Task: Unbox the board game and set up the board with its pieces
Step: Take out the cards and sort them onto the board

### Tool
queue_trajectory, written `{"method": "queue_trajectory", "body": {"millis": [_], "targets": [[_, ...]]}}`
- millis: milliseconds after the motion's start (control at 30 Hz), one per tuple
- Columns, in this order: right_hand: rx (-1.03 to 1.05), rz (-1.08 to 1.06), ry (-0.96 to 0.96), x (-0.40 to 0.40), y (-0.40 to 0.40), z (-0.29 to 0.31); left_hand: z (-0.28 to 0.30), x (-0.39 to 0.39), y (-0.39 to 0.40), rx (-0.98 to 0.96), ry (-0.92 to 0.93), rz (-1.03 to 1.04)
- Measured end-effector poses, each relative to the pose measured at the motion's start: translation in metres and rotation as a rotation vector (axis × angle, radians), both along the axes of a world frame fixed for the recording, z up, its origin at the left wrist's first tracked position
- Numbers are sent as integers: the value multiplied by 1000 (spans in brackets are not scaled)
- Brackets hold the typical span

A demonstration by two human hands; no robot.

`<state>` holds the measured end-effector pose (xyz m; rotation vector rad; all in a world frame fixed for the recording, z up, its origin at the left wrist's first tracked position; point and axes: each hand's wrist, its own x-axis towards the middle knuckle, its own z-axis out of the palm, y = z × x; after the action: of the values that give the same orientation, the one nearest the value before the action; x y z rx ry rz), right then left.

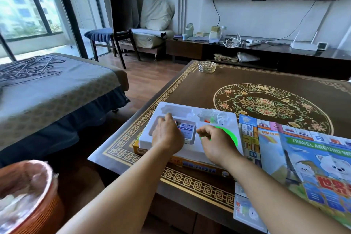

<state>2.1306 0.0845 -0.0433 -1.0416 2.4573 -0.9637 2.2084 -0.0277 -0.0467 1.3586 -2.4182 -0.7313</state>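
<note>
Cards (pixel 187 131) sit in a recess of the white tray (pixel 190 150), just right of the left hand (pixel 167 135), whose fingers are curled down over the recess; whether the stack is gripped can't be told. Right hand (pixel 214 142) has fingertips bunched, w/ something green (pixel 230 135) showing beyond them. Stack should be pinched by both long edges & lifted straight up while the tray is pressed flat, then set on the board (pixel 266 142) right of the hands.

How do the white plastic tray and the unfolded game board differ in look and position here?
The white plastic tray is plain, moulded with compartments, and sits on top of the yellow box base; the game board is flat, printed with flags and colours, and lies straight on the table. Both hands work at the tray; the board instead has the box lid lying over it. Both are on the same table, side by side.
</note>
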Motion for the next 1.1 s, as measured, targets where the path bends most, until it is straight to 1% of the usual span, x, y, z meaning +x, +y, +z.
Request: {"method": "queue_trajectory", "body": {"millis": [67,100,200,267,333,467,567,700,800,967,1100], "targets": [[9,7,5,1,-4,-1,2,3,-1,19,59,16],[13,12,17,2,-6,-2,4,4,-3,9,55,33],[59,34,84,4,-16,-4,9,8,-10,10,-47,100],[143,56,172,5,-22,-2,10,7,-15,21,-122,103],[225,78,286,7,-28,2,10,7,-18,31,-158,90],[318,155,445,9,-38,3,10,7,-21,24,-143,86],[350,173,427,8,-42,-7,9,9,-25,9,-137,77],[335,163,406,9,-44,-14,2,4,-30,-8,-181,42],[333,142,387,11,-47,-16,1,-4,-35,30,-214,20],[326,129,380,9,-44,-16,5,-14,-45,123,-418,-44],[306,118,372,7,-43,-19,12,-19,-45,115,-474,-111]]}}
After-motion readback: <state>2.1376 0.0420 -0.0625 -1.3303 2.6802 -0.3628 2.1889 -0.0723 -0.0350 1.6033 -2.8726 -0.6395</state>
